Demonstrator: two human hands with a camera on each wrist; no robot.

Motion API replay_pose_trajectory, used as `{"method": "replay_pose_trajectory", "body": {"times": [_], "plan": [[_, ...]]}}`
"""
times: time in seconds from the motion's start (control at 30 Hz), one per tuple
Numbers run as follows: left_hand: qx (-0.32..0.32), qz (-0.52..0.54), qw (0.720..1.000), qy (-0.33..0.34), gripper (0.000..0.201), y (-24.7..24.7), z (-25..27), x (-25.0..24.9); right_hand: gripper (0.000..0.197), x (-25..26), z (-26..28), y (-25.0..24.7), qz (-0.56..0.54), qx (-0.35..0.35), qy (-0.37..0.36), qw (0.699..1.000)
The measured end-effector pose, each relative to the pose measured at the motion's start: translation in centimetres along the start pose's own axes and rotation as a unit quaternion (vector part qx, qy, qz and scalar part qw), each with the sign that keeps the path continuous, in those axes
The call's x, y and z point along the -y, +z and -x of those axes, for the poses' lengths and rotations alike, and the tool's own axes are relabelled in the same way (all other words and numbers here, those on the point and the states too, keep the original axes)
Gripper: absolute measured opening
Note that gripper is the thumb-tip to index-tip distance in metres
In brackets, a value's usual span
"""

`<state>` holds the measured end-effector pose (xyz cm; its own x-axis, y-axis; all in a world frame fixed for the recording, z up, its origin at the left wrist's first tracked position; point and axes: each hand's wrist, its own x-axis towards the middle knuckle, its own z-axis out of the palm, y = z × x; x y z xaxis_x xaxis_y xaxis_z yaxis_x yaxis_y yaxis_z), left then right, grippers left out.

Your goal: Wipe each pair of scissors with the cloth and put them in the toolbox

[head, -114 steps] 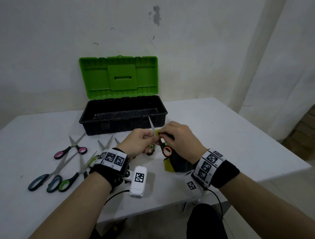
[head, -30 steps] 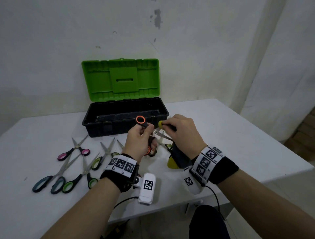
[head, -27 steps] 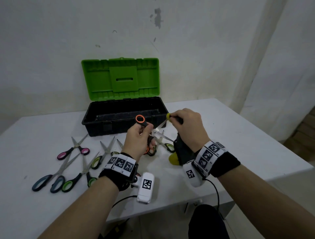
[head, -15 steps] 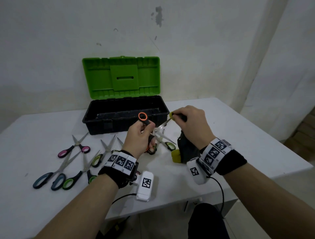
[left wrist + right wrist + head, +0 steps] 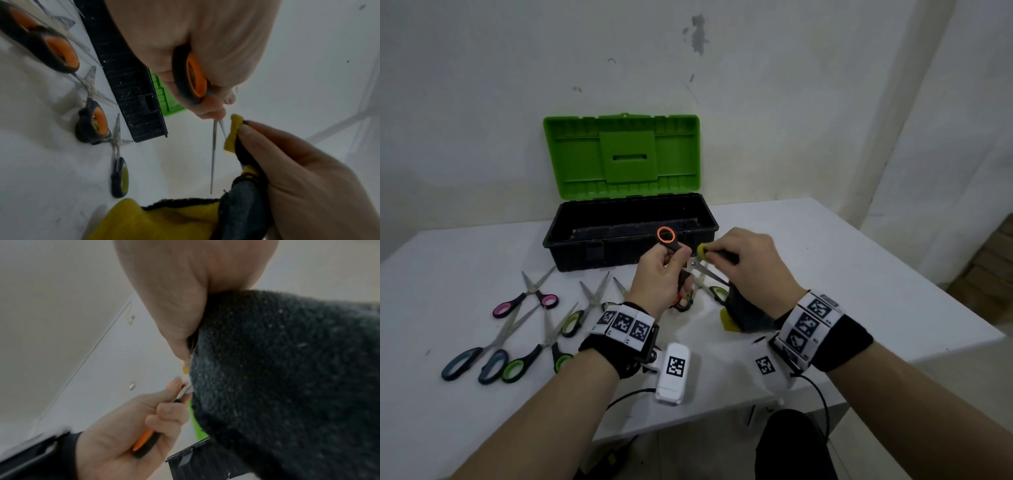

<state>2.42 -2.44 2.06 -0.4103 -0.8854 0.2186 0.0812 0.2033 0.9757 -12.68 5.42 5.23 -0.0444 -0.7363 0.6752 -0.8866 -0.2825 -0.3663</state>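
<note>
My left hand (image 5: 671,260) grips the orange-handled scissors (image 5: 666,236) in the air in front of the toolbox (image 5: 571,240), one orange ring up and the blades spread. My right hand (image 5: 710,253) pinches a fold of the yellow and dark grey cloth (image 5: 702,251) around one blade, close to the pivot. The other blade (image 5: 212,154) points down, bare. The rest of the cloth (image 5: 164,216) hangs below my right hand to the table. In the right wrist view the cloth (image 5: 287,369) hides most of the scene. The toolbox is black with its green lid (image 5: 621,154) standing open.
Several more scissors lie on the white table (image 5: 859,274): a pink-handled pair (image 5: 525,301), a blue-handled pair (image 5: 472,359), green-handled ones (image 5: 534,356) at the left, and orange-handled ones (image 5: 57,50) under my hands. The table's front edge is near my wrists.
The scissors were turned over since 3.8 s ago, ring now up. In the last half second my right hand slid the cloth back down the blade toward my left hand.
</note>
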Motion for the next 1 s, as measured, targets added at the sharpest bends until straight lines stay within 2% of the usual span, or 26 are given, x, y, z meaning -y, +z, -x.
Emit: {"method": "replay_pose_trajectory", "body": {"times": [0.07,0.2,0.27,0.4,0.6,0.7,0.8,0.9,1.0], "plan": [[0.006,0.001,1.000,0.004,0.015,0.1,0.0,-0.1,0.011,-0.2,0.0,0.4,0.005,0.013,0.007,1.000],[-0.001,-0.002,1.000,-0.010,0.012,-0.4,0.2,0.3,0.012,-2.2,-1.0,-0.8,0.035,-0.031,0.090,0.995],[-0.008,-0.005,1.000,-0.013,0.012,-0.4,0.1,0.4,0.011,-1.7,-1.0,-0.8,0.025,-0.034,0.070,0.997],[-0.005,-0.001,1.000,-0.006,0.015,0.0,0.0,-0.1,0.010,0.2,-0.5,0.6,0.020,0.022,0.020,0.999],[-0.010,0.015,1.000,-0.014,0.012,-0.5,0.0,0.4,0.011,-2.2,-1.7,-1.3,0.050,0.003,0.107,0.993],[-0.044,0.021,0.998,-0.030,0.014,-0.5,-0.4,0.6,0.010,-0.5,-1.5,-1.7,0.038,0.011,0.081,0.996],[-0.048,0.035,0.997,-0.044,0.022,-0.2,-0.7,0.7,0.012,1.5,-1.1,-0.6,0.025,0.050,0.046,0.997],[-0.044,0.061,0.997,-0.033,0.032,0.4,-0.5,0.5,0.015,2.2,-1.1,1.1,0.034,0.087,0.038,0.995],[-0.055,0.065,0.996,-0.010,0.031,0.5,-0.3,0.5,0.017,2.3,-1.1,2.5,0.043,0.099,0.037,0.993]]}}
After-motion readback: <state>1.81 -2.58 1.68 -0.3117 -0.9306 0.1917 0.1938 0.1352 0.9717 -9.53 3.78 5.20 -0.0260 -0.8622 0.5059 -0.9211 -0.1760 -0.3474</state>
